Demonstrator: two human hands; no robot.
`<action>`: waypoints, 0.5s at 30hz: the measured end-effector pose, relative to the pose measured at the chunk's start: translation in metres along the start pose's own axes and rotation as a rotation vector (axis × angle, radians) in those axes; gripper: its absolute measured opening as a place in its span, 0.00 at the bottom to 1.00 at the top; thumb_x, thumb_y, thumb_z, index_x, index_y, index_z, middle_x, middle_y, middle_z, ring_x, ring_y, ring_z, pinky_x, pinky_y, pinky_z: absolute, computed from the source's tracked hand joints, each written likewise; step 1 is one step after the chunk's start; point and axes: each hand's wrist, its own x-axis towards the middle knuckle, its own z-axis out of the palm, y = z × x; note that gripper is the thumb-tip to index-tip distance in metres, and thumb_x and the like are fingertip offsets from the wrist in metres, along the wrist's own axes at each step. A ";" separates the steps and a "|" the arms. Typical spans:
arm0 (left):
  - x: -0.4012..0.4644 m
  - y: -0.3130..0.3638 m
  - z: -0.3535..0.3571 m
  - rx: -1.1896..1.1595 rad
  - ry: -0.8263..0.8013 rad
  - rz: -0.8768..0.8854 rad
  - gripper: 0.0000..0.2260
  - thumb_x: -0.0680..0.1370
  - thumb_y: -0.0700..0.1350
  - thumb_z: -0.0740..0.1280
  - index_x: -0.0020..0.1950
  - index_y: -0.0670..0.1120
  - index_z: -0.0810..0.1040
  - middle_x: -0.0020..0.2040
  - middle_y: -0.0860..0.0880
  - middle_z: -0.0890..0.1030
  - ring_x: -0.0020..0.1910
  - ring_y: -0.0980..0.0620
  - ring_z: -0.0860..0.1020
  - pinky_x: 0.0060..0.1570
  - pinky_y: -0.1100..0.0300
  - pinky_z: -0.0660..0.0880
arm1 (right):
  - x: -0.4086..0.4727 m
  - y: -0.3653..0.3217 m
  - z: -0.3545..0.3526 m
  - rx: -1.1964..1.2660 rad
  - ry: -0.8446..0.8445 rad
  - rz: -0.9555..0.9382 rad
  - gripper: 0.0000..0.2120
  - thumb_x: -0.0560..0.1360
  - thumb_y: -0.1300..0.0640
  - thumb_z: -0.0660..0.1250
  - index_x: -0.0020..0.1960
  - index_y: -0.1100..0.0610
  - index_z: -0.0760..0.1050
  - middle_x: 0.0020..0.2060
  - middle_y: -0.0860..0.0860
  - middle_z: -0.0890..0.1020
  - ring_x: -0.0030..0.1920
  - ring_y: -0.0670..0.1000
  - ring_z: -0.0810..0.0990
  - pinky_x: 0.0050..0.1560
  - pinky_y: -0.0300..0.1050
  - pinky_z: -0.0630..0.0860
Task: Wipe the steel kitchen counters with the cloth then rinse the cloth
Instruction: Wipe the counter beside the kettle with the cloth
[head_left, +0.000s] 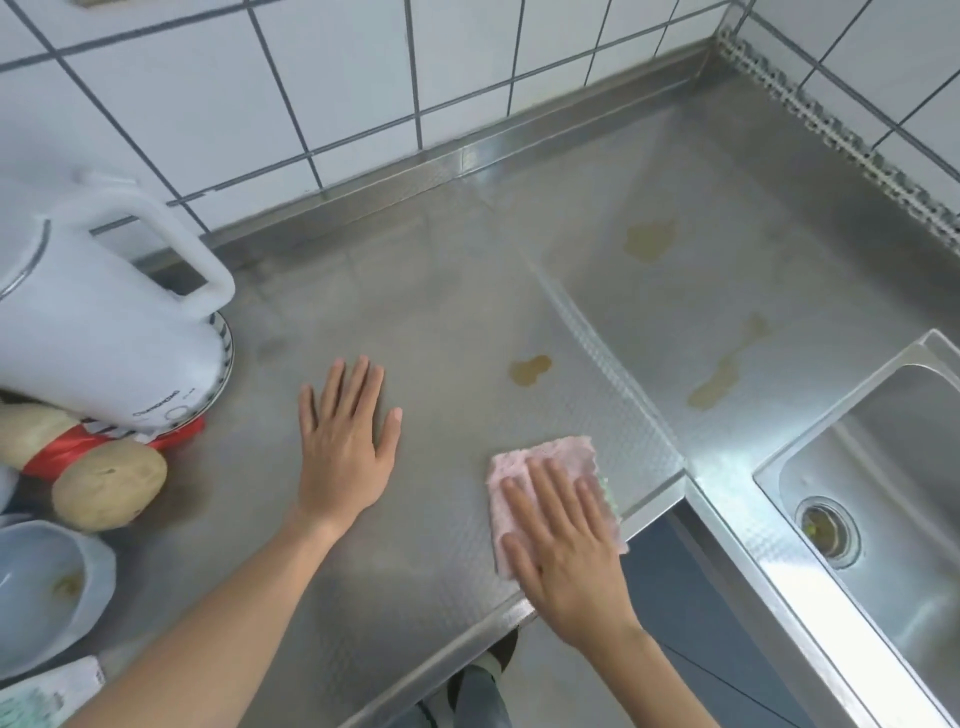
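Note:
A folded pink cloth lies flat on the steel counter near its front edge. My right hand presses down on the cloth with fingers spread. My left hand rests flat and open on the bare counter to the left, holding nothing. Brownish spill stains mark the steel: one just beyond the cloth, another farther back, and a streak on the lower counter section toward the sink.
A white electric kettle stands at the left on a plate, with potatoes and a red bag in front of it. A pale bowl sits at the lower left. Tiled walls back the counter.

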 end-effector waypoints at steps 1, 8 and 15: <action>-0.002 0.002 0.001 -0.009 0.004 0.003 0.25 0.85 0.56 0.56 0.79 0.46 0.70 0.81 0.47 0.68 0.83 0.43 0.62 0.80 0.37 0.55 | 0.008 -0.004 0.000 0.020 0.006 0.090 0.28 0.87 0.42 0.49 0.84 0.49 0.57 0.84 0.54 0.56 0.85 0.56 0.49 0.82 0.62 0.53; 0.008 -0.001 -0.004 0.014 0.007 -0.042 0.24 0.85 0.54 0.55 0.79 0.47 0.71 0.81 0.48 0.69 0.83 0.44 0.62 0.80 0.37 0.55 | 0.096 -0.092 -0.004 0.191 0.061 0.303 0.27 0.87 0.44 0.45 0.85 0.49 0.53 0.84 0.56 0.52 0.85 0.58 0.44 0.83 0.62 0.45; 0.008 0.001 -0.006 -0.001 0.003 -0.042 0.23 0.85 0.53 0.56 0.78 0.46 0.71 0.80 0.47 0.70 0.82 0.43 0.62 0.79 0.36 0.56 | 0.023 -0.047 0.003 0.091 -0.014 -0.278 0.26 0.87 0.42 0.53 0.83 0.48 0.60 0.84 0.52 0.58 0.84 0.55 0.51 0.82 0.59 0.53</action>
